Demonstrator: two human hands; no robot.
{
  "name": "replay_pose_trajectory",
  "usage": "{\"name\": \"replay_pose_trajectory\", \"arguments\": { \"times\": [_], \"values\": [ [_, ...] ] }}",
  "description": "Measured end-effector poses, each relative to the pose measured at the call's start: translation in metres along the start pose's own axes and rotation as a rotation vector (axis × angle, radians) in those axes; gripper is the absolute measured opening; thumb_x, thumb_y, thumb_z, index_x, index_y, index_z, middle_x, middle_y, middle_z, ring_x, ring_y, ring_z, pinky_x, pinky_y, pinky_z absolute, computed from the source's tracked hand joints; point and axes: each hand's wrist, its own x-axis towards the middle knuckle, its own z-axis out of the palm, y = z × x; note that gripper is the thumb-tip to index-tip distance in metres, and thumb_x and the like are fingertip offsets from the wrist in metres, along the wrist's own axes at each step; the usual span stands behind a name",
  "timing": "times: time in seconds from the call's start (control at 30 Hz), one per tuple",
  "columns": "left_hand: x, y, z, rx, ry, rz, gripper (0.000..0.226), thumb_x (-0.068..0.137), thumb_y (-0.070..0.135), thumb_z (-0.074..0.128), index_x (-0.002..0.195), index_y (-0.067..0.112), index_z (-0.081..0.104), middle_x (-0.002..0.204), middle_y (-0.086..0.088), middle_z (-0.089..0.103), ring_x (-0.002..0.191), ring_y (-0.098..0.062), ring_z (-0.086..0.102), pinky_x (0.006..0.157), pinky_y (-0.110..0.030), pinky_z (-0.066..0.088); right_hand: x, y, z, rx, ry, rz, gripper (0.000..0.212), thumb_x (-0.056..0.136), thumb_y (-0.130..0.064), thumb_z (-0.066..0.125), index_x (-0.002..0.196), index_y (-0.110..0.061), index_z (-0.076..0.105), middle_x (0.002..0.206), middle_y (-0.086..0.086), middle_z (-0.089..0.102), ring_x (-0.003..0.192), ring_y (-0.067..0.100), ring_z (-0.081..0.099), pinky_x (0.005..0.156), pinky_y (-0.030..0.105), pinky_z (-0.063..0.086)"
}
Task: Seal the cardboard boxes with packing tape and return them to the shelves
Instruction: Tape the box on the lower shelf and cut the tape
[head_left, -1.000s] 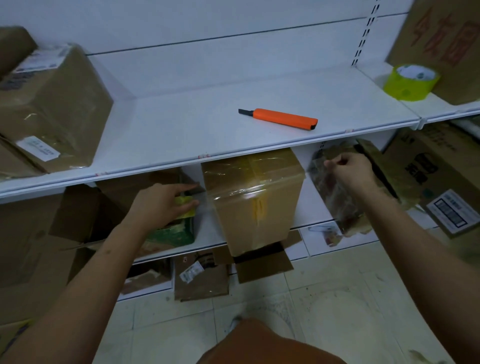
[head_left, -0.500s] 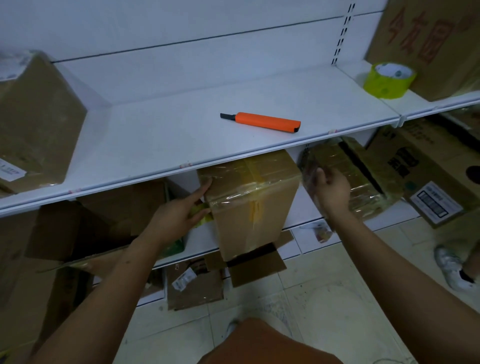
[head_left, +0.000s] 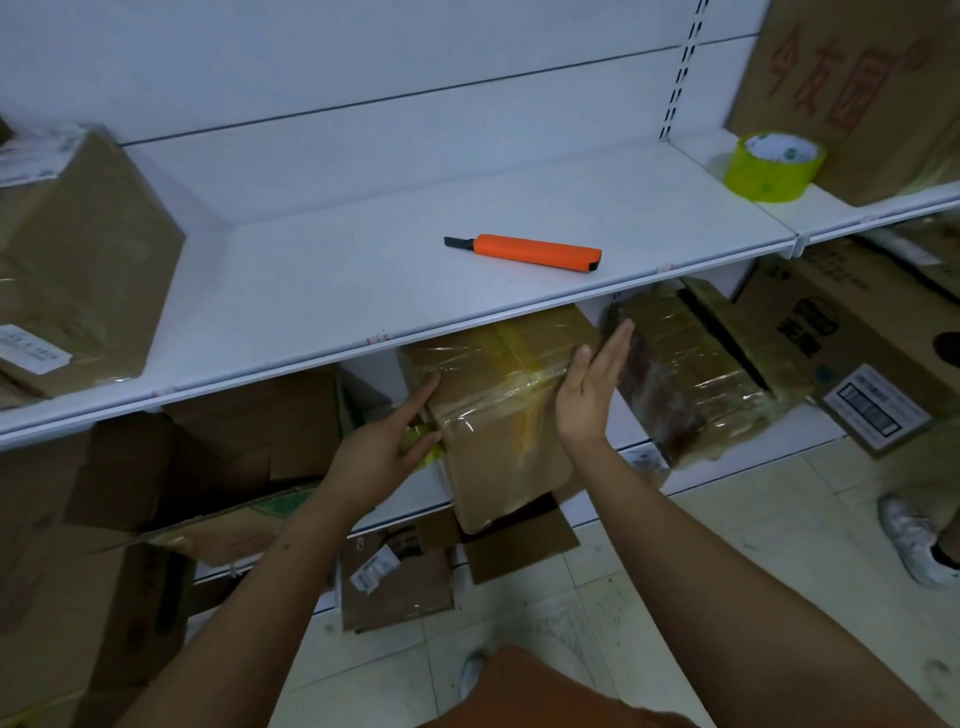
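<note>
- Upper shelf (head_left: 363, 291), above both grips, I read as my taping station: knife (head_left: 524, 251) and tape roll (head_left: 770, 166) parked there.
- Taped box (head_left: 498, 415) sits between my grips on the lower shelf.
- Left grip (head_left: 387, 449) and right grip (head_left: 589, 389), released and flat-fingered, flank the box, I judge to seat it.

Dim, bluish light; wide-angle edges bend, perhaps blurred.

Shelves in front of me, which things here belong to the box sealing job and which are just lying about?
Part of the job:
- taped box between left hand and right hand
- wrapped box beside it
- yellow tape roll
- orange cutter
- white shelf

Lying about:
- flattened cardboard on the floor
- white shoe, someone else's
</note>
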Motion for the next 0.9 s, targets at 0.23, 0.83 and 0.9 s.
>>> {"name": "replay_pose_trajectory", "arguments": {
  "times": [0.23,0.83,0.9],
  "values": [
    [0.001,0.025,0.008,-0.09,0.026,0.009,0.071,0.097,0.044,0.058,0.152,0.055,0.015,0.083,0.011,0.057,0.065,-0.004,0.056,0.056,-0.024,0.048,-0.014,-0.017,-0.002,-0.396,0.059,0.062,0.073,0.106,-0.046,0.021,0.156,0.002,-0.002,0.165,0.019,-0.007,0.153,0.026,-0.007,0.125,0.043,0.002],
    [-0.011,0.02,0.018,-0.477,-0.066,-0.064,0.05,0.105,0.028,0.048,0.144,0.05,0.027,0.131,0.019,0.056,0.114,0.009,0.055,0.084,0.0,0.039,-0.085,-0.001,0.019,-0.818,-0.269,-0.918,0.065,0.102,-0.048,0.032,0.158,-0.017,0.019,0.166,0.004,0.014,0.152,0.026,0.013,0.124,0.047,0.002],
    [-0.01,0.025,0.015,-0.47,-0.047,-0.071,0.048,0.105,0.029,0.045,0.146,0.045,0.026,0.138,0.018,0.046,0.126,-0.001,0.048,0.084,0.005,0.033,-0.079,-0.001,0.02,-0.808,-0.263,-0.944,0.062,0.103,-0.044,0.033,0.157,-0.018,0.016,0.165,0.002,0.016,0.152,0.025,0.014,0.124,0.047,0.004]
  ]
}}
